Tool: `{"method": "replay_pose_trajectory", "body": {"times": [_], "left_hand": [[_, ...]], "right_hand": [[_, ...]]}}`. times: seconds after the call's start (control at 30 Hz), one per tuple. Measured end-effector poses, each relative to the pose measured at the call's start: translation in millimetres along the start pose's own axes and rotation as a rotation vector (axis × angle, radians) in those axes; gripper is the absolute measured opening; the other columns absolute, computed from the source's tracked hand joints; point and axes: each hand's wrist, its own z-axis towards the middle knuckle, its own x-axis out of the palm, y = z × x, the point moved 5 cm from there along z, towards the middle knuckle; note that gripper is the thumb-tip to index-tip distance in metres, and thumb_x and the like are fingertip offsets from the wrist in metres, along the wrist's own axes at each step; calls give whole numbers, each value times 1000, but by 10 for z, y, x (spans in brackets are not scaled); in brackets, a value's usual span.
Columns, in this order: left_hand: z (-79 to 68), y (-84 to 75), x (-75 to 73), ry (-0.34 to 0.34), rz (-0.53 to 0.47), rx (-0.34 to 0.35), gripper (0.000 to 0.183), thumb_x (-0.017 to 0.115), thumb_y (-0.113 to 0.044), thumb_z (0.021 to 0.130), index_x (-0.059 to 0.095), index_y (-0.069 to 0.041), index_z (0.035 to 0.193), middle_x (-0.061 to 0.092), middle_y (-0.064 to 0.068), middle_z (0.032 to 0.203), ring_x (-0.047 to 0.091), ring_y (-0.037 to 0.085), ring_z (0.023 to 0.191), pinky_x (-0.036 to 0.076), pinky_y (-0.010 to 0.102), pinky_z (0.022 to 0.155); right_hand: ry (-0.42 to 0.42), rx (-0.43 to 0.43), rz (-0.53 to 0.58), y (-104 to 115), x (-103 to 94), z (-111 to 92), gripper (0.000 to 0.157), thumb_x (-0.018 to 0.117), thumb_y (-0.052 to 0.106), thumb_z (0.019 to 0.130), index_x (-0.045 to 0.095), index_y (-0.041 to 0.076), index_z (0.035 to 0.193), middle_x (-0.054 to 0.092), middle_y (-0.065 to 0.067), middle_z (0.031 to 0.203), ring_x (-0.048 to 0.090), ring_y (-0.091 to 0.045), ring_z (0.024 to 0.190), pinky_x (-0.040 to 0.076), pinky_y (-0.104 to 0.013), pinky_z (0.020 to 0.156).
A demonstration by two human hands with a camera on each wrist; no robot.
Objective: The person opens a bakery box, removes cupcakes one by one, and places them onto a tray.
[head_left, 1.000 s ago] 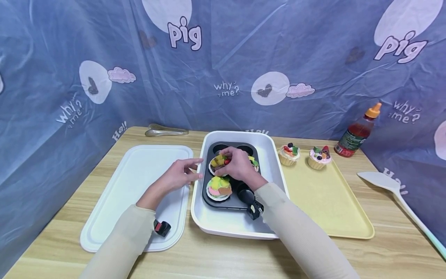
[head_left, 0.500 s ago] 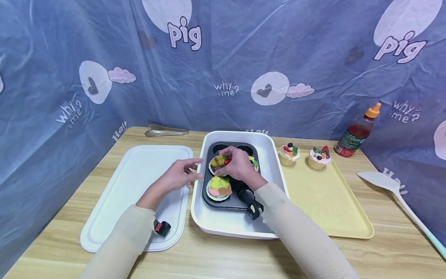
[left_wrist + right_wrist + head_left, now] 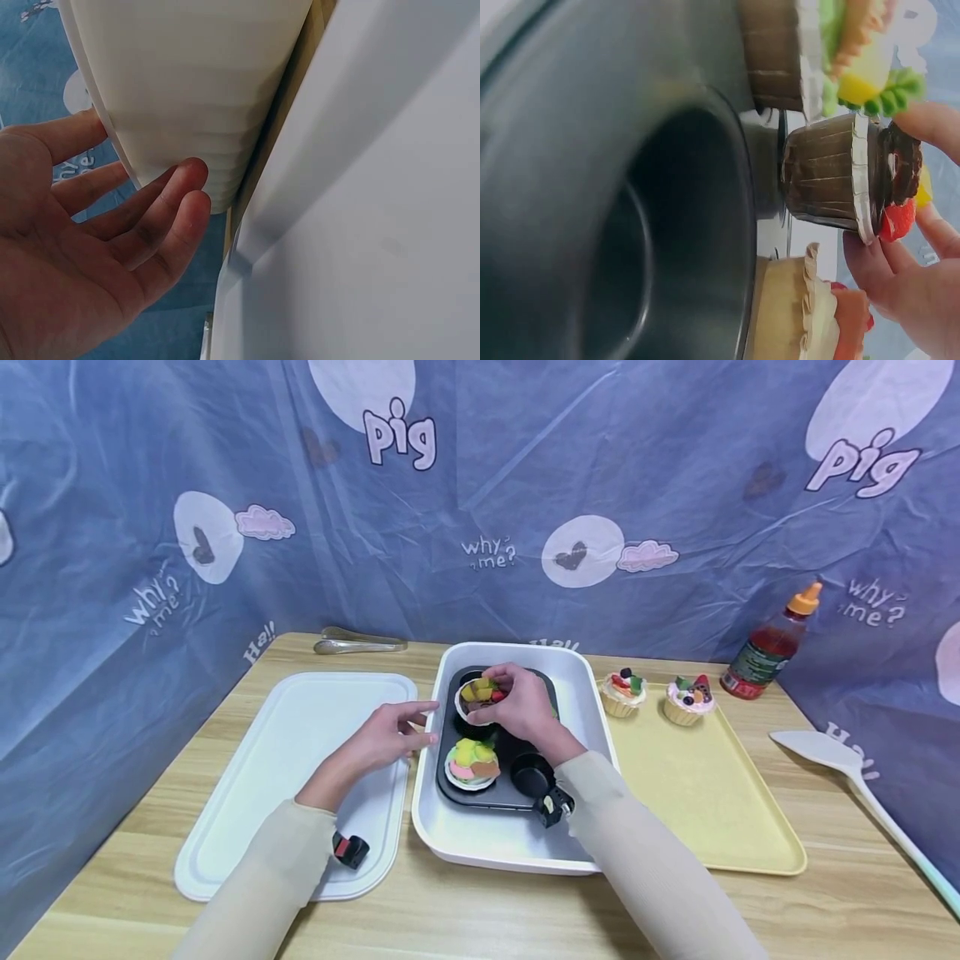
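Held between the fingers and thumb of my right hand (image 3: 527, 703) is a chocolate cupcake (image 3: 821, 172) in a brown wrapper, topped with strawberry and yellow pieces. It is raised above the black muffin tin (image 3: 504, 797), clear of its cup. One cupcake (image 3: 471, 765) with yellow, pink and brown toppings sits in the tin's left side, nearer the person. Another cupcake is mostly hidden behind my right hand. The tin lies inside a deep white container (image 3: 510, 853). My left hand (image 3: 386, 735) touches the container's left rim, its fingers loosely bent; in the left wrist view fingertips meet that rim (image 3: 105, 124).
Left of the container lies a white tray (image 3: 300, 743). A yellow tray (image 3: 697, 802) on the right bears two cupcakes (image 3: 622, 693) at its far end. Behind are metal tongs (image 3: 360, 643) and a sauce bottle (image 3: 768, 643); a white spoon (image 3: 825, 752) lies far right.
My right hand has lifted the chocolate cupcake up out of its cup and slightly away from the person. My left hand has stayed at the rim.
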Motion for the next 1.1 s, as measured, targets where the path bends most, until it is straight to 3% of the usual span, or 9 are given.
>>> {"method": "replay_pose_trajectory", "body": {"times": [0.33,0.57,0.8,1.1], "left_hand": [[-3,-5,-5,-9,4,2,55,72,-11,92,55,-4,144,65,24,120,60,16,81,57,35,69],[4,5,8,-2,-9,-10,56,73,-11,92,55,-6,145,65,23,121,61,17,82,57,34,69],[9,6,8,-7,-9,-17,55,73,-11,92,55,-8,145,64,22,122,61,18,85,57,33,69],[-15,2,7,-7,9,7,55,72,-11,92,55,-6,144,65,22,118,59,18,80,56,32,67]], "right_hand": [[-2,17,110,18,-104,-10,66,93,15,69,64,10,129,67,-15,130,66,-28,118,53,-41,102],[-49,1,156,9,-289,-76,65,92,14,70,64,8,128,68,-17,129,66,-30,116,53,-42,102],[-69,10,157,-45,-463,-178,65,91,17,72,62,9,130,67,-16,130,66,-29,115,59,-41,87],[-127,12,189,-86,-650,-293,68,90,16,74,60,9,134,62,-17,136,61,-33,123,50,-46,106]]}}
